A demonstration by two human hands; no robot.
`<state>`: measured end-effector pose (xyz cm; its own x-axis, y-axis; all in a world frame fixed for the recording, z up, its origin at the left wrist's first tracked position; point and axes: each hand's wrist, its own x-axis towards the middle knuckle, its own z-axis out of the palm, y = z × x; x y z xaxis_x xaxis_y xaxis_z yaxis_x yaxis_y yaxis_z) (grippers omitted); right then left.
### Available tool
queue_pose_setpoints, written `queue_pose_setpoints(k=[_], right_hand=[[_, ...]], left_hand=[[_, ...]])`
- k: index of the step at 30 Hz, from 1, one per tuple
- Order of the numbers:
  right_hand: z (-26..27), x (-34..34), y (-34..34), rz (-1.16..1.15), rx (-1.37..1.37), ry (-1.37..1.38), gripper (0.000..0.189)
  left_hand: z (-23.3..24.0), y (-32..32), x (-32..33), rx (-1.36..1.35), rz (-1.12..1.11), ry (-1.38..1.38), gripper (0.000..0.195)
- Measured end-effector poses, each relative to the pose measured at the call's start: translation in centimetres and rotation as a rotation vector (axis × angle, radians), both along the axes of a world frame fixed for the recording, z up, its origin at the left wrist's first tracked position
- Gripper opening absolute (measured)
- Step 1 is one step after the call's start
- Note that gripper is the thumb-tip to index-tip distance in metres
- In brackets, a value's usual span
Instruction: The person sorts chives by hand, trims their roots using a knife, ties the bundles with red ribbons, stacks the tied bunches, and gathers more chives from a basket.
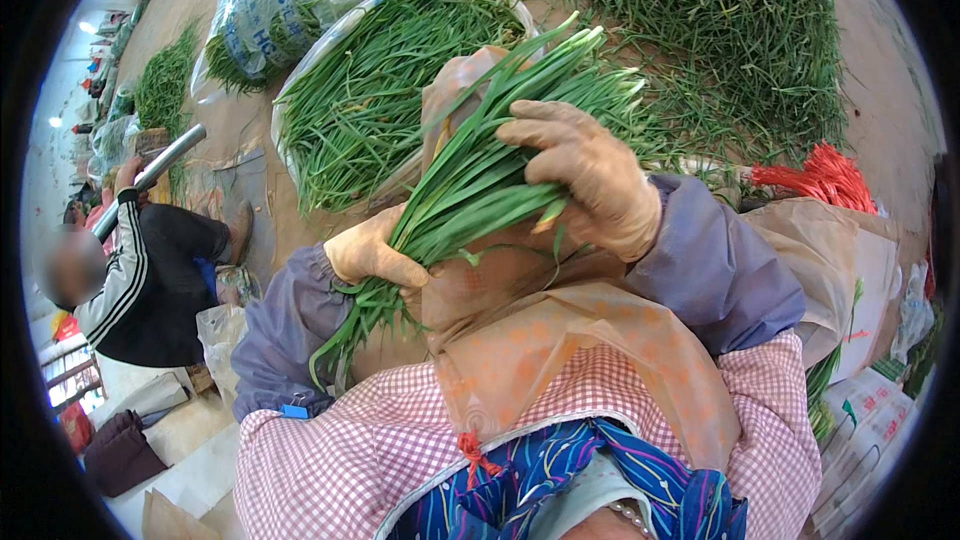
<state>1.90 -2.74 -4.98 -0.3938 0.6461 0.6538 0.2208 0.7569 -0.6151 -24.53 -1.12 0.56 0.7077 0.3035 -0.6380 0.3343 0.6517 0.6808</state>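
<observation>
My left hand (379, 251), in a pale glove, is closed around the leafy lower part of a bunch of long flat green leaves (457, 180), which look like Chinese chives. The bunch slants up to the right, its pale stem ends (589, 37) pointing away from me. My gloved right hand (589, 172) lies against the right side of the bunch with its fingers apart. Its thumb and palm side are hidden, so I cannot tell whether it pinches any leaves. A yellowed leaf tip (551, 216) shows just below it. A translucent apron (517, 330) covers my lap.
Beyond the bunch stands a basket with a white liner (292, 75), full of greens. A plastic sack (277, 7) is behind it. Loose greens (720, 30) are heaped at far right. Red ties (817, 180) lie at right. A seated person (150, 270) holds a metal tube (172, 150).
</observation>
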Motion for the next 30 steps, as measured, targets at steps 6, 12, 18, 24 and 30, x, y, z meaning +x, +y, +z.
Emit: queue_pose_setpoints(k=[6, 12, 18, 24, 30], right_hand=[[1.4, 6.3, 0.8, -0.052, -0.881, 1.198, 0.024], [-1.3, 17.4, 1.7, -0.241, -0.711, 1.41, 0.025], [-11.1, 25.7, -1.1, -1.07, -0.859, -0.109, 0.08], [-1.9, 8.4, -0.1, -0.151, -1.334, 0.39, 0.06], [-4.2, 8.9, 0.6, -0.544, -0.83, 0.445, 0.019]], left_hand=[[-1.3, -0.7, -2.1, -0.205, 0.097, 0.046, 0.054], [-3.9, -1.9, -2.6, -0.148, 0.142, 0.063, 0.053], [-5.2, -1.6, -3.2, -0.204, 0.074, 0.001, 0.063], [-6.5, -1.6, -4.0, -0.306, 0.099, -0.077, 0.06], [-6.6, -2.7, -3.8, -0.314, 0.207, -0.078, 0.066]])
